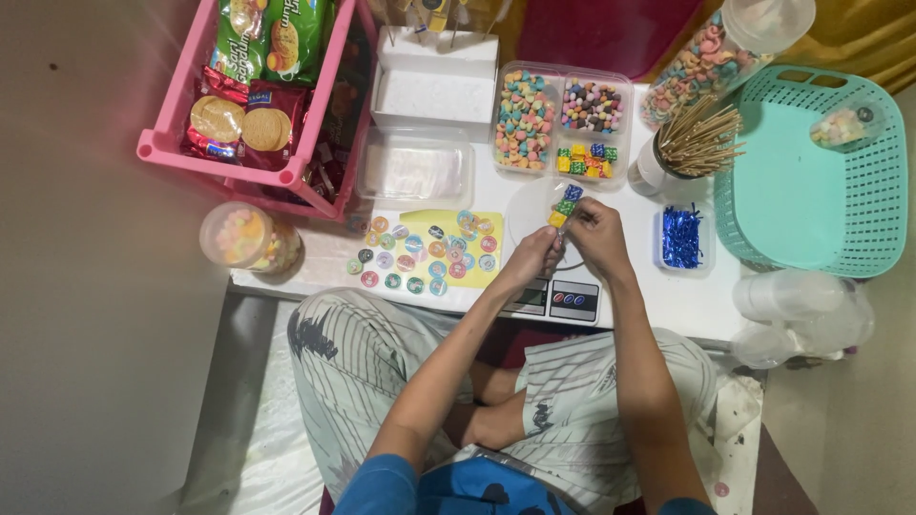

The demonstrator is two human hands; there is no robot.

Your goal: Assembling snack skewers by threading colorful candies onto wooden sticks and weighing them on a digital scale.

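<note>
Nearest the camera are the person's knees in pale patterned trousers, tucked under the near edge of a low white table [687, 305], with both forearms reaching forward over it. They converge above a small kitchen scale [558, 298] at the table's near edge.

Left hand [532, 256] is closed, fingers pinched on the lower part of a thin stick. Right hand [599, 234] is also closed, knuckles up, fingertips meeting the left just above it. Between them stands a skewer of candy cubes [565, 205], blue on top, then green, then yellow, held roughly upright over a clear round lid or dish on the scale. How much stick runs below the cubes is hidden by the fingers.

To thread well, I judge the lower hand should keep the stick steady while the upper hand pushes each cube straight down through its middle, so it neither splits nor leans.

Left of the hands lies a yellow sheet of round stickers [434, 250]. To the right sits a small tub of blue twist ties [681, 236]. Farther off are a divided tray of coloured candies [561, 122], a cup of bamboo sticks [695, 143], a teal basket [811, 172] and a pink rack of biscuit packs [250, 95].
</note>
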